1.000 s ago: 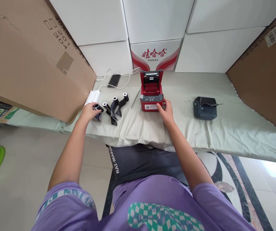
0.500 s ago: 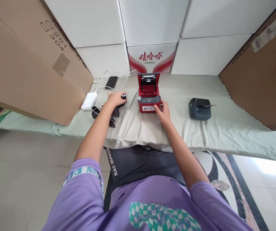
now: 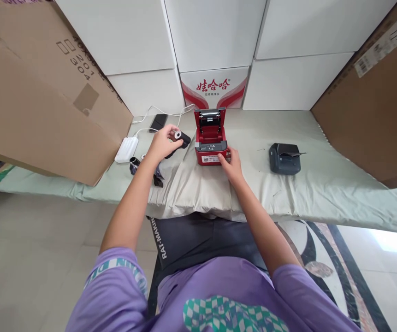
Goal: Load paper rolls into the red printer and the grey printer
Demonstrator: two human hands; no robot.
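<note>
In the head view, my left hand (image 3: 165, 144) holds a black ribbon roll (image 3: 184, 139) with a white core end, between thumb and fingers. The roll is tilted, left of a red label printer (image 3: 210, 146) whose lid stands up, leaving its inside exposed. My right hand (image 3: 231, 163) grips the printer's front right corner, thumb on the front and fingers at the side. Under my left forearm, another dark roll (image 3: 134, 162) and crumpled black film (image 3: 158, 177) lie on the cloth, partly hidden.
A dark grey small printer (image 3: 284, 159) sits to the right. At the left are a white power bank (image 3: 127, 149) with a cable and a black phone-like slab (image 3: 158, 122). White boxes (image 3: 215, 90) stand behind; cardboard boxes (image 3: 46, 92) flank the cloth-covered surface (image 3: 253, 193).
My left hand has raised the ribbon roll and brought it a little right, turning it so more of its length shows. My right hand stays on the printer.
</note>
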